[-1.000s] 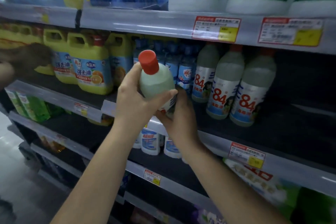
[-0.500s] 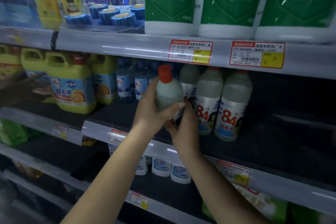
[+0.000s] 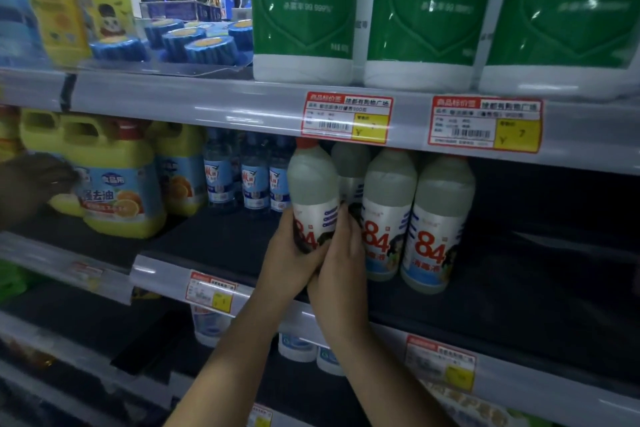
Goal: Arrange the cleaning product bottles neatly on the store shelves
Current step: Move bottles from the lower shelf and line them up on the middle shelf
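Observation:
A pale disinfectant bottle (image 3: 313, 191) with a red cap and a red "84" label stands upright on the middle shelf (image 3: 221, 239), held low down by both hands. My left hand (image 3: 289, 262) wraps its base from the left, and my right hand (image 3: 341, 253) presses it from the right. Just to its right stand matching "84" bottles: one (image 3: 388, 215) beside my right hand, another (image 3: 437, 222) further right, and a third (image 3: 349, 163) behind.
Small blue-labelled bottles (image 3: 254, 180) and yellow detergent jugs (image 3: 114, 180) fill the same shelf to the left. The shelf right of the "84" row is dark and bare. Big green disinfectant containers (image 3: 304, 7) sit on the shelf above. Another person's hand (image 3: 31, 184) reaches in at far left.
Both hands have carried the bottle forward and set it upright into the row, left of the other "84" bottles. The grip has slid from its upper body to its base.

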Tool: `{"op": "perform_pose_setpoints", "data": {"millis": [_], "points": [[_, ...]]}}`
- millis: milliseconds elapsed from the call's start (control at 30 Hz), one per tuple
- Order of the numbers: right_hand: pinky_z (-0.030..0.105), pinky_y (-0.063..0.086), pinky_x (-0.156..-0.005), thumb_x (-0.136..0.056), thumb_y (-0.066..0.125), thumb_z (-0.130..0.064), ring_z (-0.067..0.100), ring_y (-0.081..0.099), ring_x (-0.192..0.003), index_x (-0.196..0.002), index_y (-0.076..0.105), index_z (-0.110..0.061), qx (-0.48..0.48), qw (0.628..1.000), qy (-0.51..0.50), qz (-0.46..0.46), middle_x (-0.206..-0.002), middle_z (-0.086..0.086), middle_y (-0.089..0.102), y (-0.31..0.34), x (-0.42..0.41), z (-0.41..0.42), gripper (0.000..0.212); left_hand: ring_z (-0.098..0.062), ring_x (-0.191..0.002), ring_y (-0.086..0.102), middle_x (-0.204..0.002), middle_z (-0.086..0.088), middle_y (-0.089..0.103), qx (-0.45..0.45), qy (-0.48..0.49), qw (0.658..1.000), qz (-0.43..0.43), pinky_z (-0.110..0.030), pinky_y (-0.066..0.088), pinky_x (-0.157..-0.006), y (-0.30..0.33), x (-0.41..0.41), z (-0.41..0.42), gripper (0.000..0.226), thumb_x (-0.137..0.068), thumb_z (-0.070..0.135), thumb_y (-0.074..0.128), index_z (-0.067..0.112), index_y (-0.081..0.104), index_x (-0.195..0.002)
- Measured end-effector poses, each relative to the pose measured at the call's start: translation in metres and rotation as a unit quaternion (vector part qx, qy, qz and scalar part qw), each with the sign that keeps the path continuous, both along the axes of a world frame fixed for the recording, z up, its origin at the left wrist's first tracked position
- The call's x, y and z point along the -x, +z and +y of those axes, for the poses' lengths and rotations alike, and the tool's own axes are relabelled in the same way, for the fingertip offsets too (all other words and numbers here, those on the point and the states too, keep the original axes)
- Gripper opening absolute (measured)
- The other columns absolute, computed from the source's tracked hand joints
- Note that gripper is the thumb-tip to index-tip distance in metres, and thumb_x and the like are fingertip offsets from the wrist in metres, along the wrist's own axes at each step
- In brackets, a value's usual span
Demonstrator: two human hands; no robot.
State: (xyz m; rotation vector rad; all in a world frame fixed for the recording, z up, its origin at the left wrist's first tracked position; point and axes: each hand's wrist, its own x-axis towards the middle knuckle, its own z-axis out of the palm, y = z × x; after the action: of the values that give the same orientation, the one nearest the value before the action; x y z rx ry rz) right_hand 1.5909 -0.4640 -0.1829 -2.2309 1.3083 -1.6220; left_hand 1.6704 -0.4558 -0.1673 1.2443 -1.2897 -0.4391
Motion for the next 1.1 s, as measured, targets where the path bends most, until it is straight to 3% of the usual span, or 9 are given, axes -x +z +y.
{"op": "perform_pose_setpoints", "data": {"millis": [167, 300, 400, 600, 767, 967, 1100], "points": [[0.037, 0.029, -0.104, -0.074, 0.074, -0.005, 0.033, 0.040, -0.130, -0.143, 0.017, -0.003, 0.014, 0.998, -0.057, 0.002, -0.142, 0.023, 0.038, -0.005, -0.002, -0.003, 0.090, 0.012, -0.095, 0.058, -0.108, 0.015, 0.061, -0.016, -0.017, 1.000, -0.010, -0.007, 0.046, -0.078, 0.001, 0.001, -0.004, 0.055, -0.073, 0.010, 0.073, 0.025, 0.048, -0.120], [0.038, 0.028, -0.105, -0.074, 0.075, -0.004, 0.027, 0.034, -0.132, -0.142, 0.019, -0.005, 0.042, 0.996, -0.084, 0.011, -0.142, 0.021, 0.038, -0.006, -0.004, -0.002, 0.088, -0.002, -0.098, 0.062, -0.110, 0.005, 0.065, -0.013, -0.011, 1.000, 0.005, -0.018, 0.050, -0.083, 0.001, 0.003, -0.004, 0.051, -0.073, 0.013, 0.072, 0.020, 0.054, -0.120], [0.036, 0.025, -0.105, -0.076, 0.072, -0.003, 0.025, 0.029, -0.132, -0.142, 0.021, -0.009, 0.054, 0.995, -0.078, 0.025, -0.144, 0.018, 0.036, -0.005, -0.003, -0.001, 0.084, -0.013, -0.105, 0.060, -0.116, -0.004, 0.060, -0.015, 0.006, 1.000, -0.011, -0.030, 0.050, -0.088, 0.002, 0.002, -0.006, 0.059, -0.066, 0.034, 0.068, 0.025, 0.052, -0.122], [0.035, 0.025, -0.105, -0.076, 0.072, -0.004, 0.027, 0.029, -0.133, -0.143, 0.020, -0.010, 0.053, 0.995, -0.073, 0.035, -0.145, 0.015, 0.030, -0.006, -0.004, -0.001, 0.085, 0.007, -0.088, 0.060, -0.103, 0.011, 0.062, -0.027, 0.005, 1.000, 0.009, -0.007, 0.046, -0.073, 0.000, 0.001, -0.004, 0.049, -0.076, 0.007, 0.070, 0.019, 0.050, -0.119], [0.037, 0.023, -0.107, -0.080, 0.064, 0.002, 0.026, 0.023, -0.136, -0.142, 0.021, -0.012, 0.054, 0.997, -0.046, 0.018, -0.148, 0.014, 0.024, -0.007, -0.003, 0.000, 0.077, 0.015, -0.088, 0.058, -0.103, 0.013, 0.061, -0.041, -0.029, 0.999, 0.016, -0.003, 0.044, -0.073, 0.000, -0.007, -0.001, 0.043, -0.077, 0.001, 0.067, 0.019, 0.050, -0.113], [0.038, 0.022, -0.108, -0.082, 0.055, 0.005, 0.024, 0.021, -0.136, -0.141, 0.022, -0.013, 0.063, 0.997, -0.043, 0.010, -0.148, 0.011, 0.023, -0.007, -0.004, 0.001, 0.069, 0.011, -0.095, 0.058, -0.108, 0.009, 0.062, -0.045, -0.044, 0.998, 0.002, -0.004, 0.044, -0.077, -0.001, -0.009, -0.001, 0.046, -0.078, -0.001, 0.064, 0.019, 0.049, -0.116], [0.037, 0.023, -0.109, -0.083, 0.053, 0.006, 0.023, 0.021, -0.136, -0.141, 0.024, -0.012, 0.069, 0.997, -0.043, 0.004, -0.148, 0.007, 0.018, -0.008, -0.004, -0.001, 0.067, 0.014, -0.090, 0.057, -0.102, 0.017, 0.058, -0.032, -0.024, 0.999, -0.024, -0.003, 0.043, -0.076, -0.003, -0.005, -0.002, 0.041, -0.080, 0.002, 0.064, 0.015, 0.049, -0.116]]}}
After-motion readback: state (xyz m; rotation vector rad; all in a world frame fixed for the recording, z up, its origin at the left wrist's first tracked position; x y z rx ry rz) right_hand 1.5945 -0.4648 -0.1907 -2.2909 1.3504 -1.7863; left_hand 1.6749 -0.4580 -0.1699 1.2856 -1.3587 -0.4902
